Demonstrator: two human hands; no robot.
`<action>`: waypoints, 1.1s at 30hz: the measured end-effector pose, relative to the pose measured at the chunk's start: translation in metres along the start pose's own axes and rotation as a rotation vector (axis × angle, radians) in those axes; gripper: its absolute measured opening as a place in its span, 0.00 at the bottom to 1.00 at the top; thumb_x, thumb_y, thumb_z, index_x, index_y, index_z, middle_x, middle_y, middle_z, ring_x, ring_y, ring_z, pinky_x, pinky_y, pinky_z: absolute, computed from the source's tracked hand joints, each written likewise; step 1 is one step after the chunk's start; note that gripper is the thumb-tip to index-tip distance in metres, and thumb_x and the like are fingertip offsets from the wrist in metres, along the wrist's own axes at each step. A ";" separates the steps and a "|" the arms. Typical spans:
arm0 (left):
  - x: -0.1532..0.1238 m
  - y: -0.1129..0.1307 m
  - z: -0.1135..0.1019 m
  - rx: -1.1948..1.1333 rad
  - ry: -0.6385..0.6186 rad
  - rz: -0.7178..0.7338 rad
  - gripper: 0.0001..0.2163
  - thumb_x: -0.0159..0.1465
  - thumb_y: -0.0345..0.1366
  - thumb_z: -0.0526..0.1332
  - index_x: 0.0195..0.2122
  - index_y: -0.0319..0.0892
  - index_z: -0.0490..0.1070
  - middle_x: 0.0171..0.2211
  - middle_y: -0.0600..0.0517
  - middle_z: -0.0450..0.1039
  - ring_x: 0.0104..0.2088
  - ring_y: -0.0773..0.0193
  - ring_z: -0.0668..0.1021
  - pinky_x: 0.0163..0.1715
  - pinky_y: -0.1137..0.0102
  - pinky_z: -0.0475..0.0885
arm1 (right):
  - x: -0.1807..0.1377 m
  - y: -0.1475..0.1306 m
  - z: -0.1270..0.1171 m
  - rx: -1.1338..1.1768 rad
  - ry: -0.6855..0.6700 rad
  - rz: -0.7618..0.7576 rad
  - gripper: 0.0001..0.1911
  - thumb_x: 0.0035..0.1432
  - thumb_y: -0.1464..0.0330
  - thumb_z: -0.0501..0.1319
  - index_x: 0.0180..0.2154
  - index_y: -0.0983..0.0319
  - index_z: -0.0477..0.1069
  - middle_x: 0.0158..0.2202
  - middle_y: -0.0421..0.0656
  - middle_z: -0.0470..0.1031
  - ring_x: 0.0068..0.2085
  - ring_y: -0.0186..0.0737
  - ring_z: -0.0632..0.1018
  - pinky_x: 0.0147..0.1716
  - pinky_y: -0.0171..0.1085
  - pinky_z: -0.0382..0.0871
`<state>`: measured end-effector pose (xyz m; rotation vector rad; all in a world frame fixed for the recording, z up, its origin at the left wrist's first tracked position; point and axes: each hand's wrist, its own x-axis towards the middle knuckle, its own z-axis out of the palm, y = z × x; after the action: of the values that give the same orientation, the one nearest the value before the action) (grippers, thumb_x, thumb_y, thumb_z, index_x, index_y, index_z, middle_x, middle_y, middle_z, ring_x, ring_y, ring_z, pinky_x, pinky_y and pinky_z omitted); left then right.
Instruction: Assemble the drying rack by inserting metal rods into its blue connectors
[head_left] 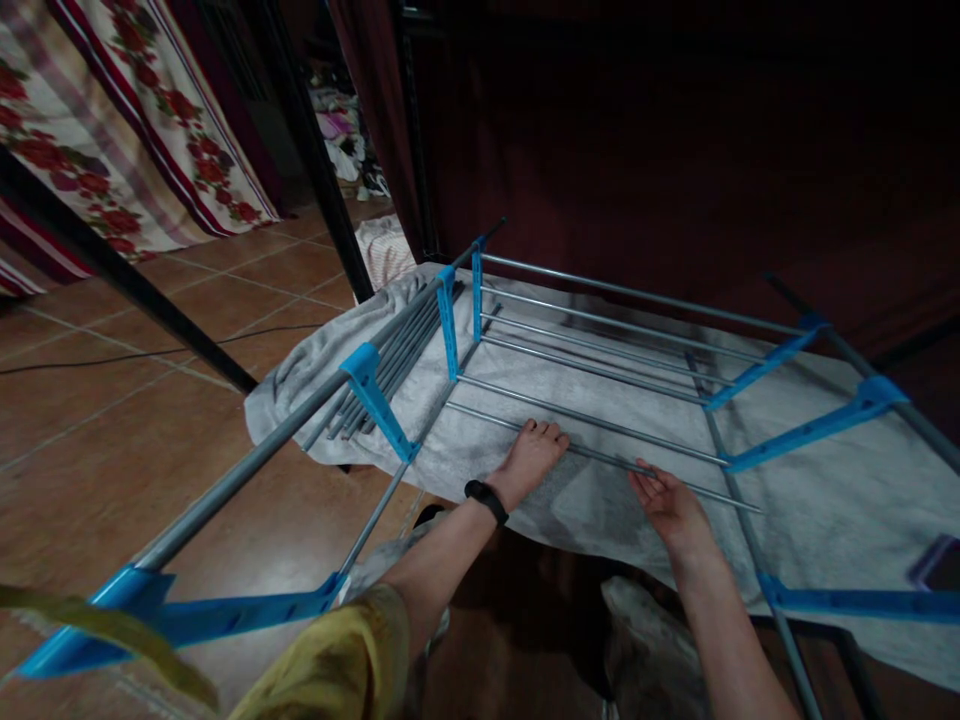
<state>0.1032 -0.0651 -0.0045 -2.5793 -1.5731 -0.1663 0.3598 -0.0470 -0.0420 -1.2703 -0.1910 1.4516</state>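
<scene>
A thin grey metal rod [600,456] lies crosswise between the two side frames of a rack with blue plastic brackets [382,405]. My left hand [531,460], with a black band on its wrist, has its fingers curled over the rod left of its middle. Palm up, my right hand [667,503] grips the same rod between thumb and fingers further right. The rod's left end is near the left frame tube, and its right end reaches the right frame tube [746,530]; whether either end is seated I cannot tell. Beyond it, several parallel rods [592,418] span the frame.
A grey blanket [840,500] lies beneath the rack. A bundle of loose rods [401,365] rests at its left. Black posts [315,150] rise at the left, and a cable [150,355] crosses the tiled floor. A dark object [937,563] lies at the right edge.
</scene>
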 end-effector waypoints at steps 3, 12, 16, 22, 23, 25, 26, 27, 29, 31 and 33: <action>0.000 0.000 0.000 -0.010 -0.028 -0.017 0.12 0.70 0.28 0.51 0.49 0.42 0.71 0.43 0.46 0.73 0.43 0.59 0.75 0.46 0.62 0.65 | -0.001 0.000 0.000 -0.001 -0.022 -0.009 0.07 0.55 0.78 0.58 0.32 0.62 0.71 0.34 0.44 0.80 0.36 0.36 0.81 0.43 0.37 0.80; 0.000 -0.001 -0.003 -0.035 -0.058 -0.023 0.12 0.69 0.26 0.51 0.50 0.41 0.69 0.44 0.46 0.74 0.45 0.58 0.75 0.48 0.61 0.66 | -0.004 0.000 0.001 -0.001 -0.033 -0.006 0.07 0.55 0.78 0.57 0.31 0.62 0.71 0.33 0.45 0.80 0.37 0.36 0.82 0.42 0.36 0.80; 0.001 -0.002 -0.002 -0.049 -0.067 -0.033 0.13 0.69 0.25 0.51 0.50 0.41 0.70 0.44 0.46 0.73 0.46 0.57 0.75 0.48 0.61 0.67 | -0.005 0.001 0.000 -0.002 -0.045 0.001 0.07 0.55 0.77 0.58 0.31 0.62 0.71 0.34 0.45 0.80 0.37 0.37 0.82 0.42 0.36 0.80; 0.001 -0.005 -0.001 -0.069 -0.070 -0.027 0.13 0.69 0.25 0.51 0.50 0.41 0.70 0.46 0.45 0.73 0.47 0.57 0.74 0.49 0.61 0.67 | -0.003 0.003 0.000 0.001 -0.059 -0.003 0.06 0.55 0.77 0.58 0.30 0.61 0.72 0.34 0.44 0.80 0.38 0.36 0.81 0.43 0.36 0.79; 0.001 -0.005 -0.001 -0.075 -0.072 -0.028 0.13 0.69 0.25 0.50 0.49 0.41 0.71 0.46 0.45 0.73 0.47 0.57 0.74 0.49 0.61 0.67 | -0.004 0.003 0.001 -0.002 -0.063 -0.008 0.06 0.55 0.76 0.59 0.30 0.61 0.72 0.34 0.43 0.80 0.38 0.36 0.81 0.43 0.36 0.79; 0.002 -0.005 -0.001 -0.088 -0.079 -0.033 0.14 0.69 0.25 0.50 0.50 0.41 0.71 0.46 0.45 0.73 0.47 0.57 0.74 0.49 0.61 0.67 | -0.005 0.003 0.003 -0.011 -0.066 -0.017 0.06 0.55 0.76 0.59 0.30 0.60 0.72 0.34 0.43 0.79 0.38 0.37 0.81 0.44 0.37 0.79; 0.002 -0.006 -0.001 -0.095 -0.083 -0.033 0.14 0.69 0.25 0.50 0.50 0.41 0.70 0.47 0.45 0.73 0.47 0.57 0.74 0.50 0.61 0.67 | -0.006 0.003 0.004 -0.015 -0.066 -0.017 0.06 0.55 0.76 0.59 0.30 0.60 0.72 0.34 0.43 0.79 0.38 0.37 0.81 0.44 0.37 0.79; 0.002 -0.006 0.000 -0.101 -0.086 -0.033 0.14 0.69 0.25 0.50 0.51 0.41 0.70 0.47 0.45 0.73 0.48 0.57 0.73 0.50 0.61 0.68 | -0.008 0.002 0.005 -0.020 -0.062 -0.016 0.06 0.55 0.75 0.59 0.30 0.60 0.72 0.34 0.43 0.79 0.38 0.37 0.81 0.45 0.37 0.79; 0.003 -0.007 0.000 -0.109 -0.090 -0.033 0.14 0.69 0.25 0.50 0.51 0.41 0.70 0.48 0.45 0.72 0.49 0.56 0.73 0.49 0.60 0.68 | -0.012 0.001 0.008 -0.038 -0.057 -0.010 0.06 0.55 0.75 0.58 0.30 0.60 0.71 0.34 0.43 0.79 0.39 0.37 0.81 0.46 0.38 0.78; 0.004 -0.007 0.001 -0.116 -0.093 -0.034 0.14 0.68 0.24 0.50 0.50 0.41 0.71 0.49 0.45 0.72 0.49 0.56 0.73 0.49 0.61 0.68 | -0.018 0.001 0.009 -0.090 -0.069 0.016 0.06 0.55 0.75 0.57 0.29 0.59 0.70 0.33 0.44 0.80 0.39 0.38 0.82 0.46 0.39 0.78; 0.004 -0.008 0.000 -0.121 -0.099 -0.043 0.14 0.68 0.23 0.50 0.49 0.41 0.71 0.50 0.44 0.72 0.50 0.56 0.73 0.50 0.61 0.68 | -0.026 0.004 0.010 -0.189 -0.117 0.063 0.06 0.55 0.73 0.57 0.29 0.60 0.71 0.33 0.46 0.80 0.39 0.40 0.82 0.46 0.41 0.77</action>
<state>0.0983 -0.0576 -0.0039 -2.6846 -1.7032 -0.1436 0.3438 -0.0635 -0.0257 -1.3539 -0.3768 1.5926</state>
